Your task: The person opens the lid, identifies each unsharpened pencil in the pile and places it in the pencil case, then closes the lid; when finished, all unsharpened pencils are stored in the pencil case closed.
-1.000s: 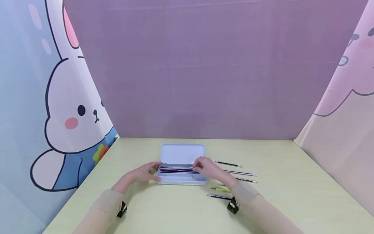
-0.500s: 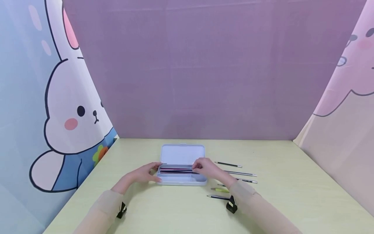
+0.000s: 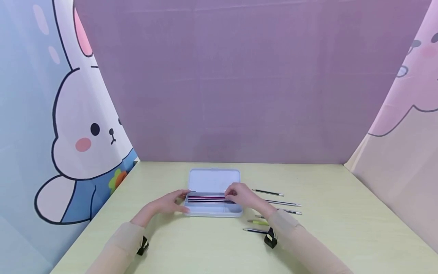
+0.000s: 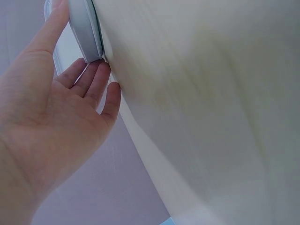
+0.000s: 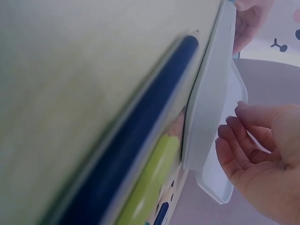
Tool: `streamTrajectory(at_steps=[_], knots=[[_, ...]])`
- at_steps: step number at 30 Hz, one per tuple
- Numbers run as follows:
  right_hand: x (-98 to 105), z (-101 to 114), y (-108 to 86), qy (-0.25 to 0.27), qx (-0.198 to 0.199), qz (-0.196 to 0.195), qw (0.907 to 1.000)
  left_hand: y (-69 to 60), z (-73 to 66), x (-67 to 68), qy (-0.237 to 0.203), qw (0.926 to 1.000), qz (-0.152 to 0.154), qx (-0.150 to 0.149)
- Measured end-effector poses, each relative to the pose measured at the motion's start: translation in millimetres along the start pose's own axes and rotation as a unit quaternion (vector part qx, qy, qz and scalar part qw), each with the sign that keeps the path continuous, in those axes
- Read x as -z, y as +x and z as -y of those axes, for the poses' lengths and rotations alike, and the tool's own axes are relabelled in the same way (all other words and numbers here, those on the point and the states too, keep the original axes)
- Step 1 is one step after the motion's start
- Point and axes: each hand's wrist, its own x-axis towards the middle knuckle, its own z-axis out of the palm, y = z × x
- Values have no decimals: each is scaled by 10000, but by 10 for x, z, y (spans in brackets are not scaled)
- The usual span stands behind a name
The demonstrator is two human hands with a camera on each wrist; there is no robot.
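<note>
A pale pencil case (image 3: pixel 213 214) lies on the table with its lid (image 3: pixel 214 180) raised behind it. Several dark and pink pencils (image 3: pixel 207 199) lie side by side in the rear compartment. My left hand (image 3: pixel 167 202) grips the case's left end, thumb at the front corner and fingers round the end; the left wrist view shows the fingertips against the case wall (image 4: pixel 89 42). My right hand (image 3: pixel 242 195) is bent over the pencils' right ends. In the right wrist view its fingers are curled behind the case's wall (image 5: pixel 213 89); whether they pinch a pencil is hidden.
Several loose pencils lie right of the case, partly under my right forearm: a black one (image 3: pixel 268 192), a long dark one (image 3: pixel 284 203), a lime green one (image 3: pixel 259 222) and a dark blue one (image 3: pixel 254 230). A purple backdrop (image 3: pixel 222 95) stands behind the table.
Inside the case the pencils have gone from a crossed bunch to nearly parallel rows. My right hand has shifted slightly at their right ends; my left hand has stayed on the case.
</note>
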Motion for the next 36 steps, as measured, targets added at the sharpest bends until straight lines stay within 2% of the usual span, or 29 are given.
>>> streamTrajectory(at_steps=[8, 17, 28, 36], knots=[[80, -26, 5, -132, -5, -241, 9996, -3, 2, 9, 34, 9999, 56, -81], [186, -56, 65, 352, -39, -720, 9968, -10, 10, 15, -8, 9999, 55, -107], [264, -162, 142, 549, -374, -1326, 9889, 1, -3, 1, 29, 10000, 47, -69], [308, -284, 178, 422, -565, -1497, 9862, 12, 17, 2, 80, 9999, 35, -76]])
